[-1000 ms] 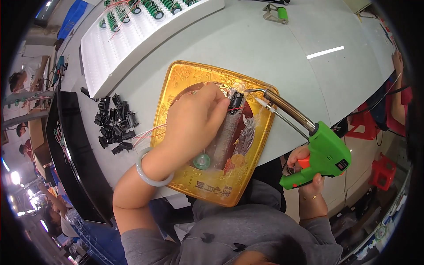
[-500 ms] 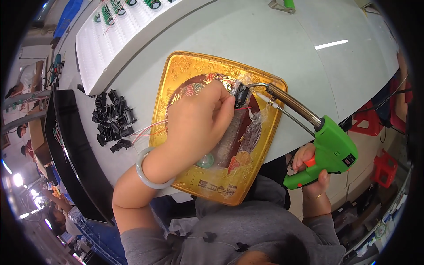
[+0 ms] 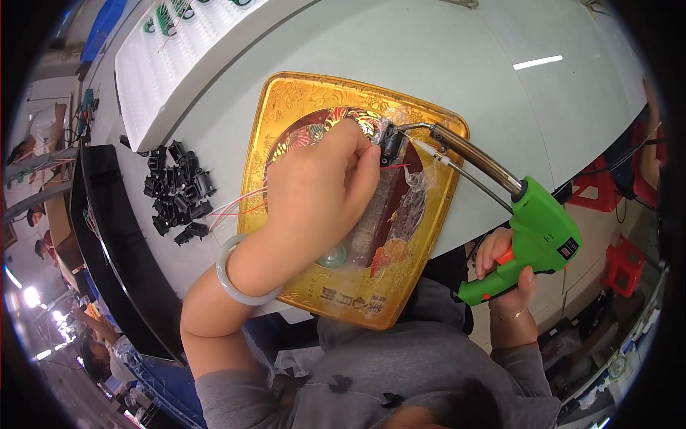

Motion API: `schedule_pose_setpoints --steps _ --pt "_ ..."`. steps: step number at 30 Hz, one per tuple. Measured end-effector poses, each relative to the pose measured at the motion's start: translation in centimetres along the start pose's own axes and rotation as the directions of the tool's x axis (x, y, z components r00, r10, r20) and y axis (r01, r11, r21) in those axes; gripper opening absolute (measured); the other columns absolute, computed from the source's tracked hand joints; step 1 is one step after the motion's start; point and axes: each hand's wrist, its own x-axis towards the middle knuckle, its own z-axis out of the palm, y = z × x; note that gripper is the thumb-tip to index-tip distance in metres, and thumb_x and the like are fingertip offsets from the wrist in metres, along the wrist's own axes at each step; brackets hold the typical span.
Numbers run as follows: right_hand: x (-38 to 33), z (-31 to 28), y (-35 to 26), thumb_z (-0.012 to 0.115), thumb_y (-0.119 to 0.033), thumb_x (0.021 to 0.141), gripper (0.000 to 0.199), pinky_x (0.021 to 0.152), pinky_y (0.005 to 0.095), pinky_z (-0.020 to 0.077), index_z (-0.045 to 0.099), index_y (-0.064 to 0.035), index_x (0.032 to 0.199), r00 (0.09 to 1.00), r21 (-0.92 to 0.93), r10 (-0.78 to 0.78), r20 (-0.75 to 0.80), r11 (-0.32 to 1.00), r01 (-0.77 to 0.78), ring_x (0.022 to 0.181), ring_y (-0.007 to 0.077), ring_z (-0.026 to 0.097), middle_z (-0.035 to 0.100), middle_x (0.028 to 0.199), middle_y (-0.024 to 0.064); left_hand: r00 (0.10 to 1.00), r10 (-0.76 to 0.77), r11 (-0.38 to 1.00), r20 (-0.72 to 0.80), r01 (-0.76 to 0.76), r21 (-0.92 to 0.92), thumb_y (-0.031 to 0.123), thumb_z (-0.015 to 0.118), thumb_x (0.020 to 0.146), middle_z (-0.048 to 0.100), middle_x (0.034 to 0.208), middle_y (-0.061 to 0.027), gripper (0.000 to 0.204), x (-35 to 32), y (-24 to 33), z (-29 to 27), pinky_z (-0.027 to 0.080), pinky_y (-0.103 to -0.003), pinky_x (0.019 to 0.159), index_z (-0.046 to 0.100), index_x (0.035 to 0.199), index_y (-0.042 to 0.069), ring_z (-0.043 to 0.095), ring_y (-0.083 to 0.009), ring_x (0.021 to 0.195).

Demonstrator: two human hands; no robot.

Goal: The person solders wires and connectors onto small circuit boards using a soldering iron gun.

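Observation:
My left hand (image 3: 314,179) reaches over a gold tin tray (image 3: 343,300), its fingertips pinching a small black plastic part (image 3: 389,146) near the tray's far right side. Red and white wires (image 3: 241,204) trail out on the left side of this hand. My right hand (image 3: 493,252) is wrapped round the handle of a green soldering gun (image 3: 539,229), with fingers at its orange trigger. The gun's bent metal tip (image 3: 418,127) meets or nearly meets the black part; exact contact is too small to tell. A thin feed tube (image 3: 471,182) runs below the barrel towards the same spot.
Similar black parts (image 3: 175,189) lie piled left of the tray. Beyond them stands a white foam tray (image 3: 182,71) with green coil-like pieces. A black panel (image 3: 118,250) edges the left side. Clear film (image 3: 414,200) lies on the gold tray. Red stools (image 3: 622,266) stand at right.
The whole view has shifted a little, so the tray sits slightly higher in it. Both hands keep their grips, and the gun's tip stays at the black part.

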Motion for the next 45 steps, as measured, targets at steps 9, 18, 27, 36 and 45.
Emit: schedule_pose_setpoints --steps 9,18,27,36,45 --pt "0.0 0.4 0.1 0.048 -0.053 0.077 0.052 0.048 0.0211 0.0383 0.043 -0.0013 0.08 1.0 -0.025 -0.002 -0.027 1.0 0.001 0.056 0.0126 0.042 0.042 0.067 0.0065 0.999 0.026 1.0 -0.018 -0.026 0.001 0.012 0.058 0.076 0.052 0.047 -0.0044 0.012 0.0 -0.2 0.2 0.038 -0.032 0.039 0.05 0.068 0.007 0.051 -0.0209 0.039" --pt "-0.1 0.4 0.3 0.045 -0.049 0.081 0.047 0.048 0.0212 0.0403 0.041 -0.0021 0.079 0.999 -0.016 -0.035 0.032 0.999 0.036 0.058 0.011 0.041 0.04 0.07 0.0046 1.0 0.019 1.0 -0.012 -0.019 0.003 0.012 0.058 0.075 0.052 0.047 -0.0041 0.012 0.0 -0.1 0.2 0.038 -0.032 0.038 0.05 0.068 0.007 0.052 -0.0209 0.039" --pt "-0.7 0.7 0.3 0.048 -0.054 0.078 0.05 0.05 0.0215 0.0392 0.043 -0.0042 0.077 1.0 -0.098 0.017 0.018 0.995 -0.015 0.056 0.0116 0.041 0.041 0.068 0.0053 0.999 0.031 0.999 -0.021 -0.03 0.013 0.013 0.058 0.075 0.052 0.047 -0.004 0.012 0.0 -0.2 0.3 0.039 -0.032 0.038 0.05 0.067 0.007 0.052 -0.0212 0.039" --pt "-1.0 0.8 0.4 0.052 -0.054 0.076 0.051 0.051 0.0223 0.0399 0.041 -0.0045 0.075 1.0 -0.128 0.017 0.017 0.992 -0.014 0.056 0.0127 0.041 0.041 0.068 0.0068 0.999 0.034 0.999 -0.033 -0.034 0.007 0.013 0.057 0.075 0.051 0.046 -0.0041 0.014 0.1 -0.2 0.4 0.039 -0.033 0.038 0.049 0.066 0.007 0.051 -0.0221 0.039" --pt "-1.1 0.9 0.4 0.051 -0.055 0.076 0.051 0.051 0.0223 0.0396 0.041 -0.0049 0.075 1.0 -0.192 0.012 0.008 0.981 -0.01 0.057 0.0129 0.041 0.041 0.068 0.007 0.999 0.029 1.0 -0.027 -0.03 -0.003 0.013 0.057 0.075 0.051 0.046 -0.0041 0.014 0.1 -0.3 0.4 0.038 -0.032 0.038 0.05 0.066 0.007 0.051 -0.022 0.038"
